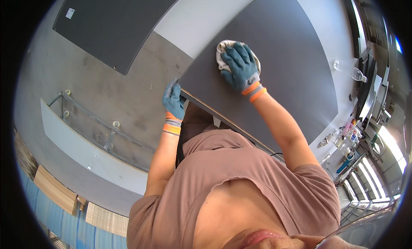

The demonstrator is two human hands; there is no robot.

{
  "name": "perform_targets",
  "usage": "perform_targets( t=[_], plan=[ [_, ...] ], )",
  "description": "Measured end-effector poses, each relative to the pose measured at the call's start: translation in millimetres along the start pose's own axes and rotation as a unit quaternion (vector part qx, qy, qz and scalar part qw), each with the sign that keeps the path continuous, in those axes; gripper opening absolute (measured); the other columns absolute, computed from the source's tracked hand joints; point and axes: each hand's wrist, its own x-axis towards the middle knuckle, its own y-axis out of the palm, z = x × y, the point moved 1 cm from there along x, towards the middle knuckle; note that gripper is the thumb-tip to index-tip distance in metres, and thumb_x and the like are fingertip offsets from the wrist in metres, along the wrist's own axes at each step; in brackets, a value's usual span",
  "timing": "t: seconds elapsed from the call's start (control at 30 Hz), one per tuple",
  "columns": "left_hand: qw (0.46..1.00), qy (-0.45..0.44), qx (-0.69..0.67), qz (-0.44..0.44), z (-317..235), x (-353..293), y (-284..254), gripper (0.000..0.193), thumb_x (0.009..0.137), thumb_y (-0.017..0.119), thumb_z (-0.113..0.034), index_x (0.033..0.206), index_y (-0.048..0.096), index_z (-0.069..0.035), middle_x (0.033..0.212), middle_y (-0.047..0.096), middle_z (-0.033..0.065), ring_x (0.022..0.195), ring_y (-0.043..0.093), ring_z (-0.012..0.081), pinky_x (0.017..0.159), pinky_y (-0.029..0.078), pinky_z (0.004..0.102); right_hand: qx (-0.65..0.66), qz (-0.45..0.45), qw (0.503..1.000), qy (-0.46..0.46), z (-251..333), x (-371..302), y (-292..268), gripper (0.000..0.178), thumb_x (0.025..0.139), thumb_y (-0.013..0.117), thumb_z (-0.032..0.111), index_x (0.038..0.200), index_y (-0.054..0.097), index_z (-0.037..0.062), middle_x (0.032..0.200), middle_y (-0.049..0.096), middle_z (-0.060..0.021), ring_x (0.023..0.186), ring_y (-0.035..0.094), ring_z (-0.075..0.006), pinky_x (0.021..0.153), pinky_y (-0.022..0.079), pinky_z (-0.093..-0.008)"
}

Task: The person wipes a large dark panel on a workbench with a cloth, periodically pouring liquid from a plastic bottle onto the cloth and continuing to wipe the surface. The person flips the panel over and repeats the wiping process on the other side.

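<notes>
A large dark grey panel (pixel 274 47) lies flat in front of me, its near edge running past my waist. My right hand (pixel 241 68), in a blue-green coated work glove with an orange cuff, presses a bunched whitish cloth (pixel 221 55) onto the panel's surface. Part of the cloth is covered by the palm and fingers. At the panel's left near corner, my left hand (pixel 173 102), in a matching glove, has its fingers closed around the edge. The underside of that grip is hidden.
Another dark panel (pixel 116 21) is at the upper left. A wheeled metal-framed cart (pixel 107 139) with a pale top stands on the concrete floor to my left. Clear plastic bottles (pixel 357 74) and assorted bottles and tools (pixel 347 139) lie beyond the panel's right side. Wooden boards (pixel 56 189) lie lower left.
</notes>
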Motion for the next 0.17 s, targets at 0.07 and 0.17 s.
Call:
perform_targets(
  t=[0.07,0.17],
  plan=[
    [1.0,-0.004,-0.006,0.011,0.6,2.4,-1.3,0.037,0.11,0.067,-0.018,0.145,0.067,-0.006,0.131,0.071,0.0033,0.113,0.07,0.015,0.094,0.063,0.0329,-0.033,-0.027,0.999,0.004,-16.4,32.2,2.5,0.052,0.086,0.079,0.037,0.132,0.073,0.0123,0.137,0.068,-0.0092,0.14,0.057,-0.037,0.124,0.04,-0.0569],
    [1.0,0.001,0.001,0.001,6.2,7.8,-6.5,0.038,0.11,0.066,-0.018,0.147,0.065,-0.007,0.132,0.073,0.006,0.114,0.073,0.0201,0.097,0.064,0.0369,-0.065,-0.081,0.994,0.017,-52.3,81.6,26.8,0.05,0.092,0.078,0.038,0.136,0.07,0.0144,0.141,0.066,-0.0109,0.14,0.055,-0.0382,0.125,0.038,-0.0557]
  ],
)
